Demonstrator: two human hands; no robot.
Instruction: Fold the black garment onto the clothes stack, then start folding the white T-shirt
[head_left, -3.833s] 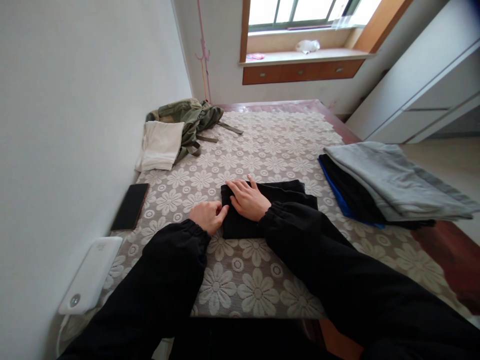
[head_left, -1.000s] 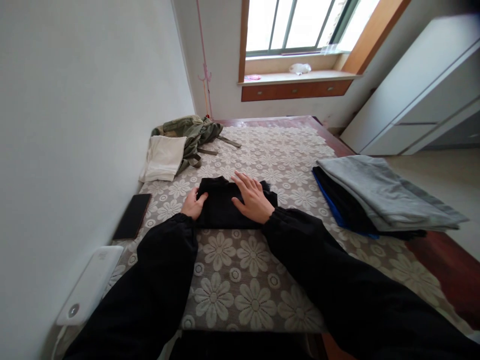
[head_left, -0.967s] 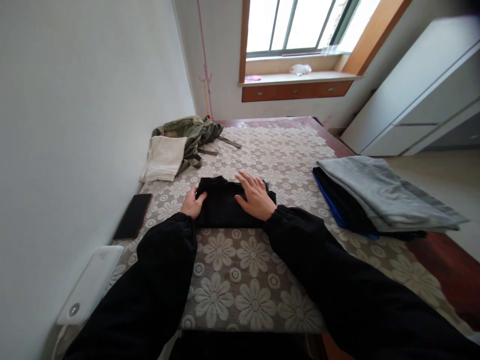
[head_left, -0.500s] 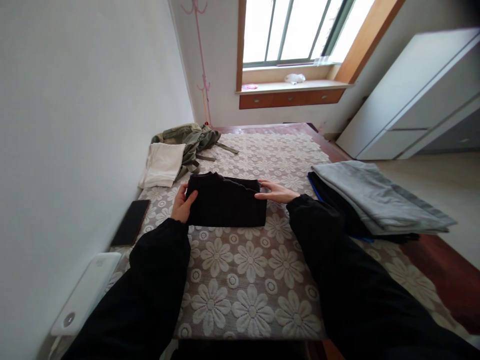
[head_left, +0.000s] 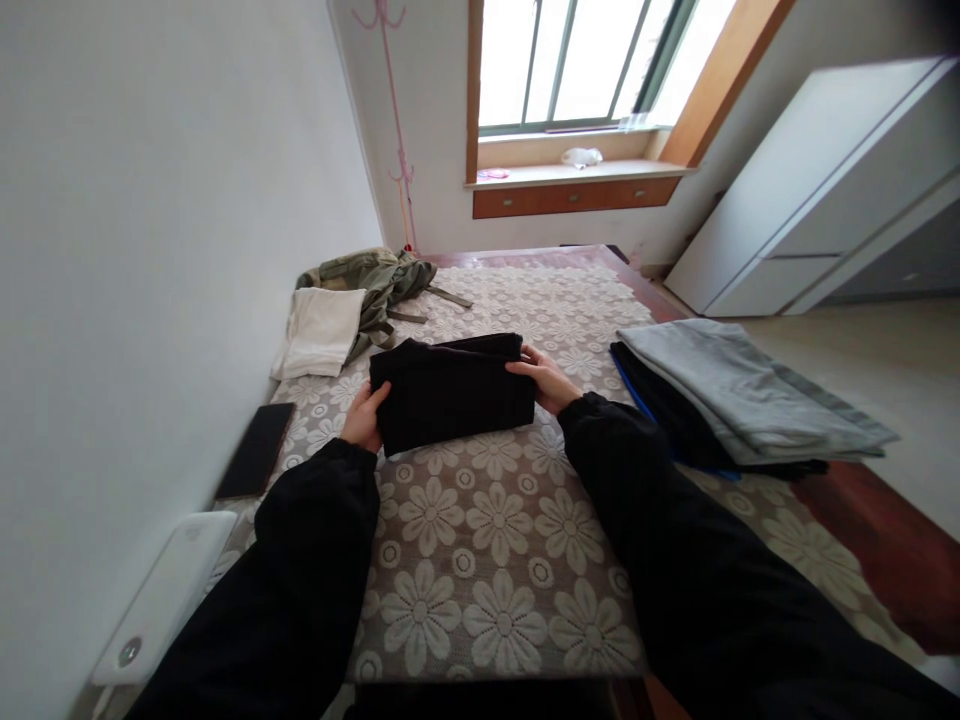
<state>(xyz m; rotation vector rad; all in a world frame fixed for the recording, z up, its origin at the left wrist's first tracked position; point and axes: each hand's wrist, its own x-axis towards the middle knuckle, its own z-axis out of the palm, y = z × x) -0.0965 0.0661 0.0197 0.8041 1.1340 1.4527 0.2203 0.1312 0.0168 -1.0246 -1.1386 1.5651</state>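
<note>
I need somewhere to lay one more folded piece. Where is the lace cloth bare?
Bare lace cloth lies near the sleeves, and beyond the black garment toward the window. Crowded: the grey stack on the right, the white cloth and phone by the wall.

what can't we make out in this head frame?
- Head view: fingertips of left hand and right hand hidden under the folded black garment.
- Clothes below the grey garment mostly covered by it.
- White device: label too small.
- Olive bag partly behind the white cloth.
</note>
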